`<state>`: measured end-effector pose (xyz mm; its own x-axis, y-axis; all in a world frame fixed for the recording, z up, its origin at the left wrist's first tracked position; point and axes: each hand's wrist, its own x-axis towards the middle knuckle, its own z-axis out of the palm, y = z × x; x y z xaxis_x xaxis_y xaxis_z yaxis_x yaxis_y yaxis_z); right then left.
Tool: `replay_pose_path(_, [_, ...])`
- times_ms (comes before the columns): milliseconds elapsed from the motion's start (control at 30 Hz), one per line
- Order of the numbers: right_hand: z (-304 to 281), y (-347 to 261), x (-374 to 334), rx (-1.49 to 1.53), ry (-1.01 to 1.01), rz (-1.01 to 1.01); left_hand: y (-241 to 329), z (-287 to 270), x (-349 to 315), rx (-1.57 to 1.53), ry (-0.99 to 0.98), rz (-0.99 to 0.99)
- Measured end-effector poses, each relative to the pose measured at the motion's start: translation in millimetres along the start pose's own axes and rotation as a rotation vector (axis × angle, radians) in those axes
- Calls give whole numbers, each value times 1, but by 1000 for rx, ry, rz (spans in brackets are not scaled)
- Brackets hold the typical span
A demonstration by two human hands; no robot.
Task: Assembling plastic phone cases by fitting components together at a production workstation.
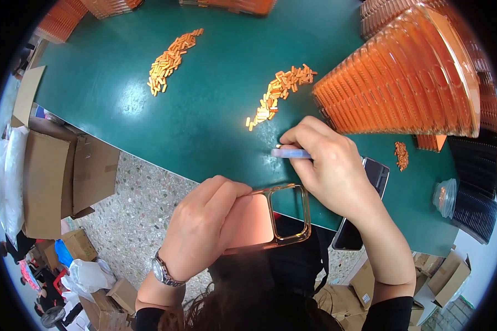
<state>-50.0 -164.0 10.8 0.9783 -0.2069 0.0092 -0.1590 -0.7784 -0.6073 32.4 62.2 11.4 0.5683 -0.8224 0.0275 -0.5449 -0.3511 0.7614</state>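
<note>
Two hands work at the near edge of the green bench point(215, 132), directions being counted from the middle of the view. At seven o'clock the left hand point(201, 220), a metal wristwatch point(161, 270) on its wrist, grips a phone case point(254, 220) with a pinkish back and shiny bronze rim; the case reaches toward six o'clock, its large camera cut-out over the bench edge. At three o'clock the right hand point(328, 160) pinches a blurred, pale blue stick-like tool point(290, 153), its end pointing to nine, with a tiny pale piece point(279, 146) at the fingertips.

Heaps of small orange strips lie at eleven point(168, 63) and one point(281, 88), a smaller orange heap point(401, 156) at three. A tall stack of orange phone cases point(397, 77) leans at two. A dark smartphone point(349, 236) lies at four, partly behind the right forearm; a clear plastic cup point(446, 198) stands beyond, toward three. At five, below the bench, a carton point(359, 281) bears a white label point(365, 298), its print too small to read.
</note>
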Motion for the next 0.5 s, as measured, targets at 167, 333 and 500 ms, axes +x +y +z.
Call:
replay_pose_path(167, [-1, 2, 7, -67, -75, 23, 2, 0, 9, 1, -77, -31])
replay_pose_path(333, [-12, -3, -8, 110, -26, -133, 5, -4, 20, 9, -137, -91])
replay_pose_path(500, [2, -4, -23, -121, 34, -411, 4, 0, 26, 4, -171, -75])
